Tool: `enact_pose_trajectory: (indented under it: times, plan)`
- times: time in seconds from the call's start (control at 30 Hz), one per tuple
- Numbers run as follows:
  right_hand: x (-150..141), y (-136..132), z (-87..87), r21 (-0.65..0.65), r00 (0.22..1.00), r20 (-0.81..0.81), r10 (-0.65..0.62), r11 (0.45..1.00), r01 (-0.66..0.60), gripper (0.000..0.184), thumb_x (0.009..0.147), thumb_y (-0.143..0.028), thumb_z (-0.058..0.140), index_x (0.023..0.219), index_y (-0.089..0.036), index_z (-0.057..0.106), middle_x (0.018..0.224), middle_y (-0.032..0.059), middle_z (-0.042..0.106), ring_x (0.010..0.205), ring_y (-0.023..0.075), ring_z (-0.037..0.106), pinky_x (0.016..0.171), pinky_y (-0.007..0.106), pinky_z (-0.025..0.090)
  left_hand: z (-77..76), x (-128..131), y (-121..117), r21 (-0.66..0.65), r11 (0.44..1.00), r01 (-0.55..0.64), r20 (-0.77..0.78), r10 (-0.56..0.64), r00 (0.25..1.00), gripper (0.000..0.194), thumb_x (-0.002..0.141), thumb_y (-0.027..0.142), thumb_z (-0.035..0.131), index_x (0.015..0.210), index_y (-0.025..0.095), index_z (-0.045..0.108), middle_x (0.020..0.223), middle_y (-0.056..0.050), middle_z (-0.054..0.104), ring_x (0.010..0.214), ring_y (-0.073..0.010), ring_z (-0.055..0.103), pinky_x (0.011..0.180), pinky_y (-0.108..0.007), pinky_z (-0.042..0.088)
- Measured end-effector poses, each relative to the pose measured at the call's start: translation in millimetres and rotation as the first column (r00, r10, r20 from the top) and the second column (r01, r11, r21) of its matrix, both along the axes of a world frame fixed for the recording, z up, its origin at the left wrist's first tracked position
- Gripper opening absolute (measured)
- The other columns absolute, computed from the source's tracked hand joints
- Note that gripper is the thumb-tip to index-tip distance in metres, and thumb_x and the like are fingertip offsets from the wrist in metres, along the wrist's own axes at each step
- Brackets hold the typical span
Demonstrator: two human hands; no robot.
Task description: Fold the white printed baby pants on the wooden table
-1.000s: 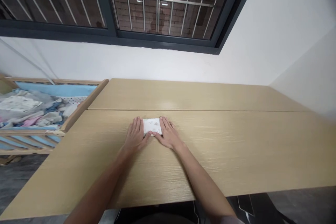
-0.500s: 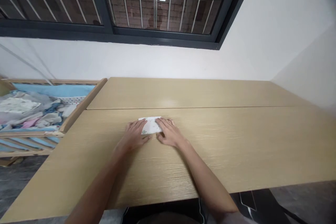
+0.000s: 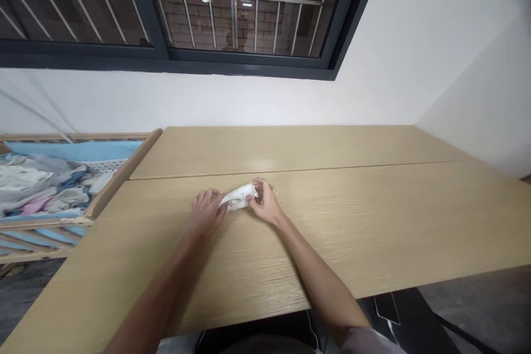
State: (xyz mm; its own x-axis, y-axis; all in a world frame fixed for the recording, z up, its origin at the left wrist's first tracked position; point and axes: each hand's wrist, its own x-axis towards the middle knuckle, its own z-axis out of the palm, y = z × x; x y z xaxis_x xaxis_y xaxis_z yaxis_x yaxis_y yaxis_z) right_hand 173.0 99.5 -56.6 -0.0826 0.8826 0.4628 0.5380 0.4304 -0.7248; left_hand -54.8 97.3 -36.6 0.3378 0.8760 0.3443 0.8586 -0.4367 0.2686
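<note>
item: small white cloth (image 3: 237, 198), rumpled, lay between both hands on the wooden table (image 3: 352, 221), at 12 o'clock from the person.
long axis: ran from 8 o'clock to 2 o'clock.
right hand (image 3: 265, 204): nearer hand; right fingers (image 3: 260, 183) curled together, clamped on the 2 o'clock end.
left hand (image 3: 206, 211): left fingers (image 3: 210, 194) close together, tips at the 8 o'clock end; grip could not be told.
change: cloth had lain flat under spread hands; it was now bunched, hands closer in.
nearby: wooden crib (image 3: 120, 168) holding clothes (image 3: 29, 177), at 9 o'clock.
</note>
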Motion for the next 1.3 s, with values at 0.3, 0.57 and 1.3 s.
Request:
enact_pose_trajectory:
  times: [0.3,0.57,1.3]
  plan:
    - [1.1,21.0,6.6,-0.242,0.960,-0.280,0.003,0.968,-0.073,0.052,0.082,-0.042,0.069,0.125,-0.021,0.047,0.095,0.0042,0.069,0.080,0.0187,0.065,0.071,0.031,0.053,10.3,8.4,-10.6,-0.643,0.732,0.224,0.525,0.209,0.825,0.083,0.067,0.061,0.077,0.130,0.018,0.047,0.076,-0.003,0.076,0.071,-0.0284,0.074,0.059,-0.034,0.053]
    - [-19.8,55.7,-4.4,-0.247,0.993,-0.042,0.108,0.962,-0.115,0.042,0.077,-0.037,0.074,0.111,-0.017,0.059,0.099,0.0054,0.067,0.092,0.0178,0.065,0.083,0.032,0.051,0.4,16.2,-15.8,-0.549,0.833,-0.068,0.227,0.227,0.947,0.071,0.078,0.053,0.066,0.134,0.015,0.043,0.098,-0.013,0.075,0.086,-0.0312,0.073,0.069,-0.037,0.053]
    - [-4.4,-6.1,30.5,-0.171,0.393,0.660,0.640,0.637,-0.751,0.064,0.103,-0.036,0.048,0.160,-0.019,0.025,0.164,0.0055,0.025,0.154,0.0151,0.016,0.127,0.034,0.011,-45.8,93.9,-118.2,-0.011,0.992,-0.128,-0.132,0.126,0.983,0.071,0.098,0.057,0.037,0.122,-0.002,0.068,0.129,-0.034,0.062,0.133,-0.0467,0.051,0.108,-0.062,0.041]
